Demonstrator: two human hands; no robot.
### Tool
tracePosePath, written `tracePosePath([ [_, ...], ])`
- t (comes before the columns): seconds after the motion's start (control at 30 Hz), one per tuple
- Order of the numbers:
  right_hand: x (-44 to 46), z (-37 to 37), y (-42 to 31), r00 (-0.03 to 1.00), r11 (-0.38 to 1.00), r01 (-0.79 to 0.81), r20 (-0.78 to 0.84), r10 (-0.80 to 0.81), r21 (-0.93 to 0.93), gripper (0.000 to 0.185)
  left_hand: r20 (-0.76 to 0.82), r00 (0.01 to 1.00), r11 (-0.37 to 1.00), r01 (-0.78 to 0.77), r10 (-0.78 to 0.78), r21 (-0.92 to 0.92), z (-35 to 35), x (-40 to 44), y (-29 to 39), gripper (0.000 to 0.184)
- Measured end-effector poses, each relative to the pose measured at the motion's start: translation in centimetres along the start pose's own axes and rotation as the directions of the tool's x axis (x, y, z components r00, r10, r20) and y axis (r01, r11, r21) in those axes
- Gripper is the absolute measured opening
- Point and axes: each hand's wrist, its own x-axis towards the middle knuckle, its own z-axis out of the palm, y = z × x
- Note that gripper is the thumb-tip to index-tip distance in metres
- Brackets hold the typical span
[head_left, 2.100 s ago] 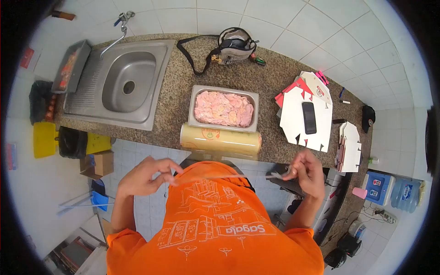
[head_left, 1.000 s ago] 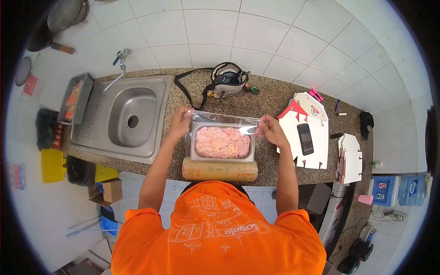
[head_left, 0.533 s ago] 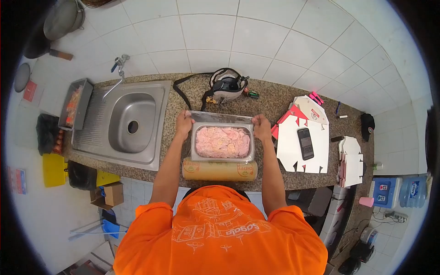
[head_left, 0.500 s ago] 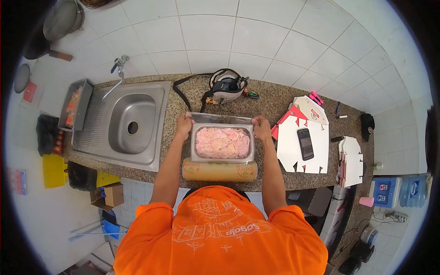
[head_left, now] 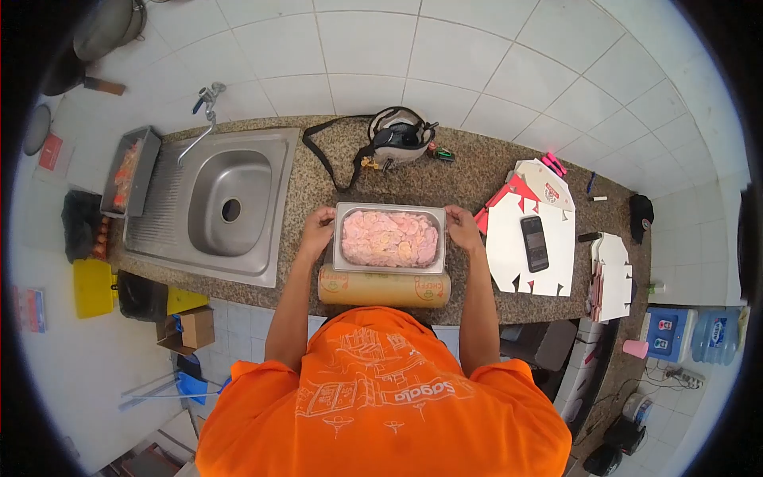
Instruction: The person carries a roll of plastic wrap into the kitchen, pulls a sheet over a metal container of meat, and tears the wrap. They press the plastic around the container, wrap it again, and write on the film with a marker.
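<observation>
A rectangular metal pan (head_left: 389,269) full of pale pink, thinly sliced raw meat (head_left: 389,238) rests on the counter in front of me. Its top has a glossy look, with clear cling film over it. My left hand (head_left: 319,227) is at the pan's far left corner, its fingers closed at the rim. At the far right corner my right hand (head_left: 462,226) is closed in the same way. The film between the fingers is too clear to make out well. Right against the pan's near side lies a thick roll of cling film (head_left: 381,288) with printed ends.
A steel sink (head_left: 238,171) and a grey bin of orange-red food (head_left: 131,171) are at left. Behind the pan sits a waist bag (head_left: 397,139). Flat white box cartons (head_left: 509,254), with a phone (head_left: 534,243) on them, lie at right.
The clear film stretched beyond the pan's far edge has come down to the rim. Both hands have moved down and in towards the pan's sides. The view has shifted slightly.
</observation>
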Motion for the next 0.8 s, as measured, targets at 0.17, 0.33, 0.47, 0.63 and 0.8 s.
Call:
tracePosePath([
  [0.17,-3.8,1.0,-5.6,0.928,0.721,-0.314,0.037,0.371,0.618,0.037,0.028,0.976,0.755,0.186,-0.217,-0.629,0.9,-3.1,3.3,0.026],
  [0.33,-6.2,4.8,-6.1,0.947,0.909,-0.104,-0.238,0.214,0.404,0.038,-0.193,0.973,0.977,0.091,-0.129,-0.194,3.0,-2.5,1.8,0.041],
  [0.47,-4.6,4.8,-6.4,0.943,0.999,-0.040,-0.331,0.043,0.017,0.036,-0.207,0.978,0.977,0.011,0.034,0.213,3.3,-1.9,2.5,0.055],
  [0.63,-1.3,3.1,-9.5,0.900,0.997,0.076,-0.431,-0.071,-0.004,0.035,-0.271,0.959,0.991,-0.045,0.079,0.129,2.4,1.3,4.9,0.055],
  [0.8,-0.2,-2.3,-19.1,0.832,0.970,0.243,-0.508,-0.223,-0.027,0.039,-0.266,0.956,0.985,-0.151,0.126,-0.077,0.9,-0.2,17.5,0.050],
])
